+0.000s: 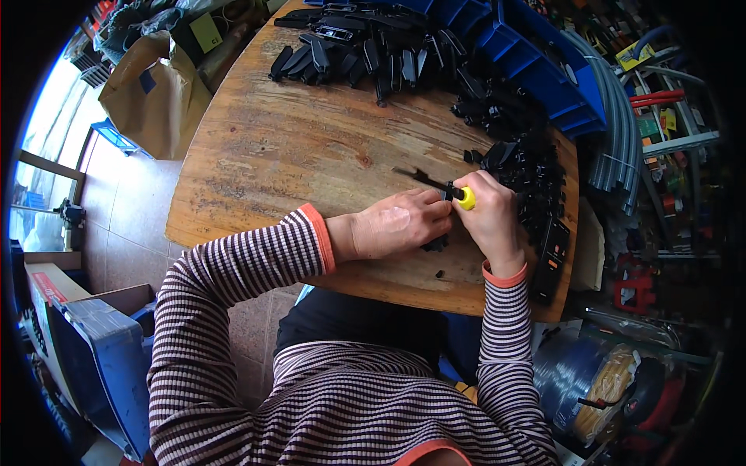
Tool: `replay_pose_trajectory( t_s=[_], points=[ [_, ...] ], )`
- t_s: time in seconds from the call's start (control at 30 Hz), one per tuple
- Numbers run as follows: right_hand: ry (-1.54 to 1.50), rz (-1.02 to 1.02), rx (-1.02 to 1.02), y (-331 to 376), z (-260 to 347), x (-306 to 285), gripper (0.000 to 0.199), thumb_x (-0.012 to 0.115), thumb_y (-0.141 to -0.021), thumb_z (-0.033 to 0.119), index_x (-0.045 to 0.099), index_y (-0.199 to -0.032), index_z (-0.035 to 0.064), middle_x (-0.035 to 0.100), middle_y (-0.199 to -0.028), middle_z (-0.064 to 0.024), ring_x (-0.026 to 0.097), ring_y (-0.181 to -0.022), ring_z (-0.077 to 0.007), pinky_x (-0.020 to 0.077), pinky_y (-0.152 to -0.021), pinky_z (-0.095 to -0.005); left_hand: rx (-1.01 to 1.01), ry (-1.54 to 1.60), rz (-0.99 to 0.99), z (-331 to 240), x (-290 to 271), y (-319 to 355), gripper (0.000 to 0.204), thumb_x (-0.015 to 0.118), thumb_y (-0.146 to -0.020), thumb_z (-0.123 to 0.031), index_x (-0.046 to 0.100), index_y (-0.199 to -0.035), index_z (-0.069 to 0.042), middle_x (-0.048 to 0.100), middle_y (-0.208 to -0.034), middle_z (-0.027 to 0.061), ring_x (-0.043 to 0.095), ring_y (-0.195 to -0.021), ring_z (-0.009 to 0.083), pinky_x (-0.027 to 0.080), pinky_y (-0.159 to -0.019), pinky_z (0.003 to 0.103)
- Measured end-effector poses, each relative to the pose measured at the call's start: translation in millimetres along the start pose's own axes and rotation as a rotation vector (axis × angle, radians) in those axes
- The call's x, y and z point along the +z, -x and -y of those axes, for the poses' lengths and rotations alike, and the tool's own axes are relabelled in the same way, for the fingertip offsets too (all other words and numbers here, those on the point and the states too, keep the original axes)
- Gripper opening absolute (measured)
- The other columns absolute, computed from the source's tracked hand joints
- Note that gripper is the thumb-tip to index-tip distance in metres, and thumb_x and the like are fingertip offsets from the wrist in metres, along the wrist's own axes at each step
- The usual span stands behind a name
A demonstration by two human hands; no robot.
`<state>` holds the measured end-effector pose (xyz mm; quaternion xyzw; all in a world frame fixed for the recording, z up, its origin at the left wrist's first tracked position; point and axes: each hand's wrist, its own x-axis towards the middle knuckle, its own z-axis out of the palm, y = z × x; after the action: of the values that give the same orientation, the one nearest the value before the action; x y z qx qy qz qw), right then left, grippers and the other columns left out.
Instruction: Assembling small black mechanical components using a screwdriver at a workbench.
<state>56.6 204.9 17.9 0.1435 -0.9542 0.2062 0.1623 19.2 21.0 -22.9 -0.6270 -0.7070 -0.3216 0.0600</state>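
Note:
My left hand [404,223] is closed over the near middle of the wooden table, its fingertips pinching a slim black plastic part [423,179]. The far end of that part sticks out beyond the fingers and is smeared by motion. My right hand [491,213] is wrapped round a yellow-handled tool [467,199], which looks like a screwdriver; most of its handle is hidden in the fist. The tool's black front meets the black part at my left fingertips. Under my left fingers, another small black piece [437,243] shows partly on the table.
Black plastic parts [365,54] lie heaped along the table's far edge, with smaller black pieces [528,175] down its right side. Blue bins [536,66] stand behind them. A black handheld device [552,258] lies at the right edge. A paper bag [155,97] stands far left.

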Motion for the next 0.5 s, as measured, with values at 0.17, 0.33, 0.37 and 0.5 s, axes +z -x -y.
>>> replay_pose_trajectory(
  t_s=[0.17, 0.33, 0.37, 0.5],
  points=[
    [0.159, 0.086, -0.064, -5, 9, -3, 0.015, 0.067, -0.07, -0.001, 0.056, -0.081, 0.0026, 0.059, -0.075, -0.0143, 0.063, -0.076, -0.0331, 0.05, -0.063, -0.041, 0.028, -0.022, -0.025, 1, 4, 3, 0.033, 0.059, -0.075, -0.013, 0.059, -0.104, 0.002, 0.057, -0.105, 0.0158, 0.059, -0.099, 0.0309, 0.05, -0.086, 0.039],
    [0.193, 0.189, -0.078, -14, 6, -9, 0.016, 0.067, -0.07, -0.001, 0.057, -0.083, 0.0008, 0.059, -0.076, -0.0167, 0.062, -0.077, -0.0348, 0.0501, -0.064, -0.0401, 0.055, -0.093, 0.028, -2, 3, 5, 0.032, 0.059, -0.075, -0.013, 0.059, -0.103, 0.003, 0.058, -0.107, 0.017, 0.06, -0.099, 0.0314, 0.051, -0.086, 0.039],
    [0.116, 0.233, -0.093, -14, 1, -14, 0.015, 0.067, -0.073, 0.0, 0.057, -0.084, 0.0008, 0.061, -0.076, -0.0156, 0.063, -0.075, -0.0323, 0.0503, -0.063, -0.0379, 0.042, -0.09, 0.042, -4, 3, 7, 0.032, 0.059, -0.075, -0.014, 0.059, -0.102, 0.003, 0.058, -0.109, 0.0172, 0.06, -0.1, 0.0314, 0.051, -0.086, 0.039],
    [-0.262, 0.087, -0.031, -26, 4, -30, 0.012, 0.069, -0.08, 0.006, 0.059, -0.087, 0.0017, 0.065, -0.078, -0.0118, 0.063, -0.068, -0.0222, 0.0501, -0.06, -0.0313, 0.006, -0.089, 0.062, -5, -1, 5, 0.032, 0.06, -0.075, -0.014, 0.06, -0.102, 0.003, 0.057, -0.113, 0.018, 0.059, -0.101, 0.0313, 0.051, -0.086, 0.039]
  ],
)
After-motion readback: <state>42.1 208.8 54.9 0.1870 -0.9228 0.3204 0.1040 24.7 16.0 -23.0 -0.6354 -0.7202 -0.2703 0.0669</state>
